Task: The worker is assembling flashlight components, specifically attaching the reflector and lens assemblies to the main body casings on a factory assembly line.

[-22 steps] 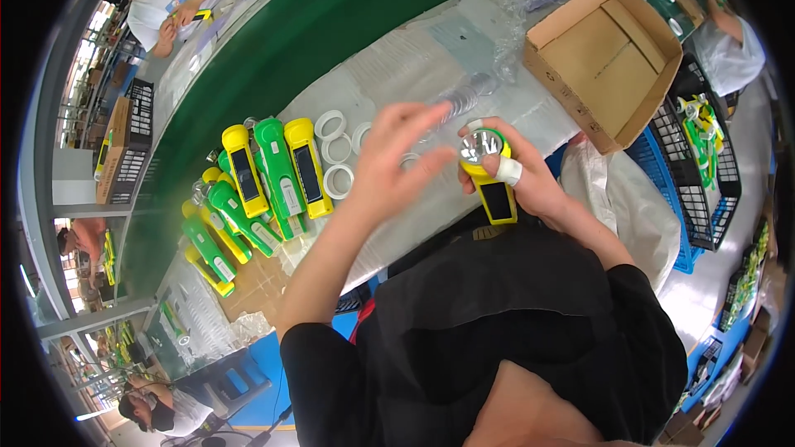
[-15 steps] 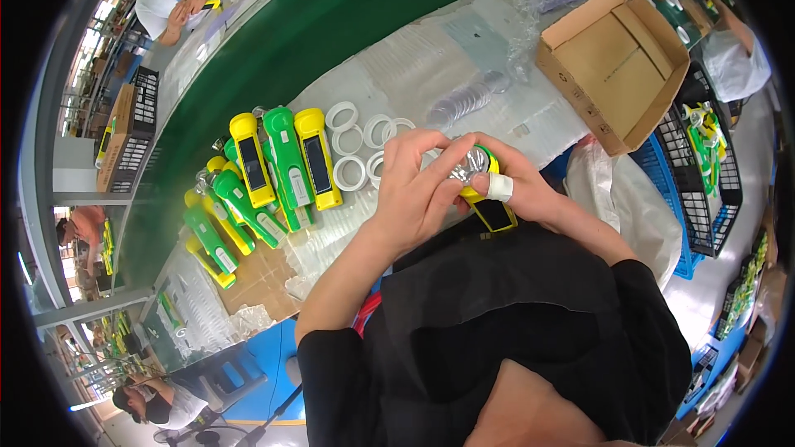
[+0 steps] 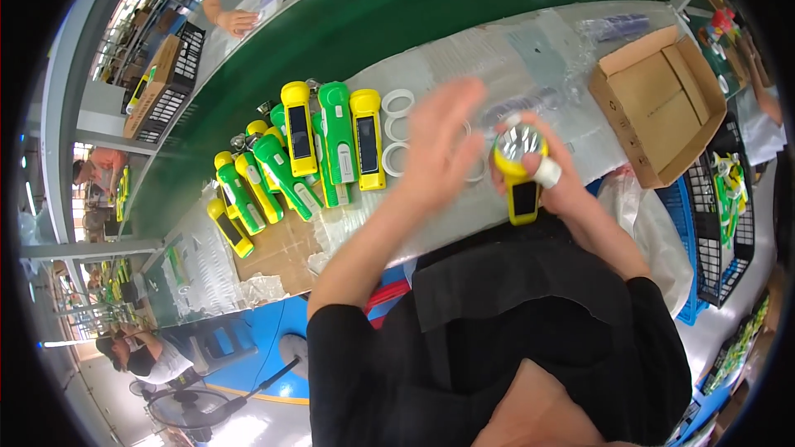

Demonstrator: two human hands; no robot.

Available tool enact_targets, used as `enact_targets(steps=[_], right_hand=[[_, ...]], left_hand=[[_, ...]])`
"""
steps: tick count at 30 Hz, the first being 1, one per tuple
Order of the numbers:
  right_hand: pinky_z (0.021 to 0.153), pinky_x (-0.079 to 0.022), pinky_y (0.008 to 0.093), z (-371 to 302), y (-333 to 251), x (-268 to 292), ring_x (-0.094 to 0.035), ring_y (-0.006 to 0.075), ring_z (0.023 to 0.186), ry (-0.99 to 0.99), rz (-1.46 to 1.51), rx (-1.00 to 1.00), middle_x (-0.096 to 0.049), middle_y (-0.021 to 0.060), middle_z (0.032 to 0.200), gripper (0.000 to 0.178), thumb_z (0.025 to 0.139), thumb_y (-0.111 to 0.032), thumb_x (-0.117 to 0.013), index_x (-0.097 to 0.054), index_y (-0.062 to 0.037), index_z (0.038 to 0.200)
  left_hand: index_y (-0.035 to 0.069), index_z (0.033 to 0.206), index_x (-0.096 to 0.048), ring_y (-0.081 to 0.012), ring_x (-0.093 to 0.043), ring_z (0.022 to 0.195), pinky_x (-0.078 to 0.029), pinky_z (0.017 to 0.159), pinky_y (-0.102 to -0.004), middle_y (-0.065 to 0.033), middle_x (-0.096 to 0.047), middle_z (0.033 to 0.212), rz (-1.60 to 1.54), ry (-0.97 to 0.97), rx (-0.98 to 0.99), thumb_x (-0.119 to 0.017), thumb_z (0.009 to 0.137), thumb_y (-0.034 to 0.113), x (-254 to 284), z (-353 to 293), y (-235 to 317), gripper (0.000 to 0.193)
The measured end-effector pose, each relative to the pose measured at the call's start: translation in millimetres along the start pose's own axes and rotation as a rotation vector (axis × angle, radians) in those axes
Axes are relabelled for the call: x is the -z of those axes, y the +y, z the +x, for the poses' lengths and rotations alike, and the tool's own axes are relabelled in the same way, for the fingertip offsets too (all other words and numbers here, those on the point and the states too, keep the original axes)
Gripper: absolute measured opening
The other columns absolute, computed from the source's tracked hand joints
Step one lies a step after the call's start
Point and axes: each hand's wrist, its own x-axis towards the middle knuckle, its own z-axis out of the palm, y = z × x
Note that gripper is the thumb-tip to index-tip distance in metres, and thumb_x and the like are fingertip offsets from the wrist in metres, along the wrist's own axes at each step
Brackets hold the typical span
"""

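Fingers of our right hand (image 3: 565, 182) grip a yellow flashlight (image 3: 522, 192) around its head, with the thumb laid along the near side of the rim. A white wrap (image 3: 547, 171) circles that thumb. Between these fingers the shiny reflector (image 3: 521, 144) faces up at us, and below them the handle, with its dark panel, points back toward our black shirt (image 3: 497, 364).

Our left hand (image 3: 440, 147) is blurred and lifted just to the left of the flashlight, apart from it. Its fingers look spread, the thumb standing off toward the reflector; we cannot tell the exact bend of each one.

Close to the left of those fingers we see white rings (image 3: 396, 128) lying flat on the clear plastic sheeting, a few more of them partly hidden behind the hand. Farther left, past the rings, we have a heap of green and yellow flashlights (image 3: 337, 136), some resting on others. Just beyond the right fingertips lies a row of clear discs (image 3: 540, 101), overlapping one another. Well to the right of the right fingers and farther out sits a shallow cardboard box (image 3: 658, 108), while nearer us on that side are a white sack (image 3: 650, 236), a blue crate (image 3: 684, 236) and a black crate (image 3: 719, 261).
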Motion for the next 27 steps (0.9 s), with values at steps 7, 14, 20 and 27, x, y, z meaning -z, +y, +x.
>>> enact_targets(steps=[7,14,20,27], right_hand=[[0.066,-0.048,0.0301,25,4,17,-0.060,0.0173,0.072,0.138,-0.249,0.214,-0.060,0.0104,0.086,0.061,0.089,-0.046,-0.066,-0.043,-0.0034,0.126],[0.069,-0.050,0.0307,30,8,23,-0.061,0.0164,0.076,0.139,-0.196,0.217,-0.061,0.0103,0.091,0.052,0.092,-0.032,-0.067,-0.043,-0.0032,0.128],[0.070,-0.052,0.0275,34,8,22,-0.061,0.0113,0.081,0.085,-0.203,0.403,-0.059,0.0058,0.103,0.041,0.092,-0.014,-0.064,-0.046,-0.0048,0.127],[0.084,-0.050,0.0320,30,8,33,-0.060,0.0167,0.098,0.095,-0.331,0.321,-0.059,0.0073,0.113,0.049,0.093,-0.020,-0.064,-0.042,-0.0039,0.133]], left_hand=[[0.009,0.131,-0.057,-0.0303,-0.054,0.111,-0.039,0.096,-0.0460,-0.0107,-0.064,0.118,0.671,-0.730,0.261,-0.071,0.083,0.033,62,33,-91,0.054],[0.001,0.125,-0.056,-0.0214,-0.063,0.101,-0.053,0.078,-0.0344,-0.0113,-0.064,0.109,-0.613,-0.100,0.503,-0.066,0.090,0.005,40,60,-27,0.036],[0.002,0.099,-0.067,-0.0206,-0.061,0.101,-0.051,0.079,-0.0334,-0.0117,-0.060,0.115,-0.199,-0.124,-0.029,-0.079,0.077,0.007,8,52,17,0.026],[0.012,0.101,-0.075,-0.0231,-0.057,0.092,-0.044,0.069,-0.0319,-0.0080,-0.061,0.109,0.050,-0.204,-0.131,-0.084,0.070,0.027,13,56,20,0.035]])
